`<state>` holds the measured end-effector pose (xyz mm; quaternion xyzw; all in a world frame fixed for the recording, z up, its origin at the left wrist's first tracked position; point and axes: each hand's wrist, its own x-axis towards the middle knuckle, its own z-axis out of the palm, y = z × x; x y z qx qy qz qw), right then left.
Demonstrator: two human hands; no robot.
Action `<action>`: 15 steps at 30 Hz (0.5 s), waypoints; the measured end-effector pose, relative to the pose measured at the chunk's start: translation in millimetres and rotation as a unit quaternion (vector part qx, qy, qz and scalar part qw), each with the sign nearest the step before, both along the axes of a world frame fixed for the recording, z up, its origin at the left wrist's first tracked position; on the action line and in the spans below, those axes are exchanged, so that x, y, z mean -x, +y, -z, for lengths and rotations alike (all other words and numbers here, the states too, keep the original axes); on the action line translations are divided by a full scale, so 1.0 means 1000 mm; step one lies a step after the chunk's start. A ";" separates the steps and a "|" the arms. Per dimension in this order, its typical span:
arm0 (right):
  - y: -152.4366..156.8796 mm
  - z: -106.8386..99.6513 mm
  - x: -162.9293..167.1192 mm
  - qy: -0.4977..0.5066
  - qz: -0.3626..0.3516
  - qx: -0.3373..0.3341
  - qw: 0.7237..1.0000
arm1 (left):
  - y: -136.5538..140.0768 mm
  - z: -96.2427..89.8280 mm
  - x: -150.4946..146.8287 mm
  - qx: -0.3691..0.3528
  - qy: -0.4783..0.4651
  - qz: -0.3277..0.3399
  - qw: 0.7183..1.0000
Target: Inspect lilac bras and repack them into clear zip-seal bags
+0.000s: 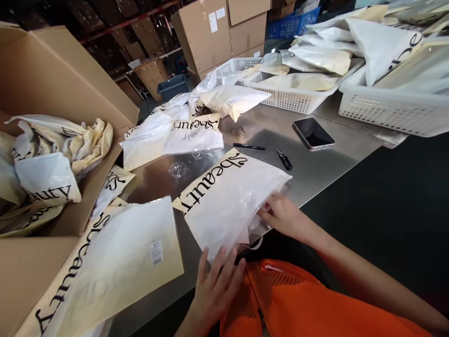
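A white and cream plastic mailing bag point(224, 201) printed "Sbeauty" lies in front of me on the metal table. My left hand point(220, 281) rests on its near lower edge, fingers spread and stretched out. At the bag's right edge, the fingers of my right hand point(282, 213) are bent round the rim, with some fingertips hidden inside. Clear plastic and a thin pale strip point(257, 243) stick out between the hands; what they belong to is unclear. Beyond the bag are a black marker point(249, 146) and a small black cutter point(284, 159).
A large open carton point(115, 110) with several bags stands at left. Another bag with a barcode label point(156, 252) lies left of mine. White perforated baskets point(287, 99) full of bags line the back right. A phone point(313, 132) and a clear tape ring point(177, 169) lie on the table.
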<state>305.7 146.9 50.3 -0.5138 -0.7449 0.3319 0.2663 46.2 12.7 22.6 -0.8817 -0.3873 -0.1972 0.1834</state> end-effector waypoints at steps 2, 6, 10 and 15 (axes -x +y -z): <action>-0.013 -0.001 0.006 0.009 -0.122 0.008 0.992 | -0.003 0.000 0.002 0.008 0.052 -0.007 0.999; -0.019 -0.010 0.039 0.129 -0.381 0.061 0.914 | 0.009 -0.010 0.006 -0.001 0.106 -0.024 0.994; -0.003 -0.023 0.047 0.088 -0.394 -0.050 0.913 | 0.021 -0.018 0.013 0.025 0.145 -0.044 0.988; 0.039 -0.046 -0.007 -0.185 -0.278 -0.167 0.928 | 0.031 -0.037 0.044 -0.008 0.159 -0.051 0.986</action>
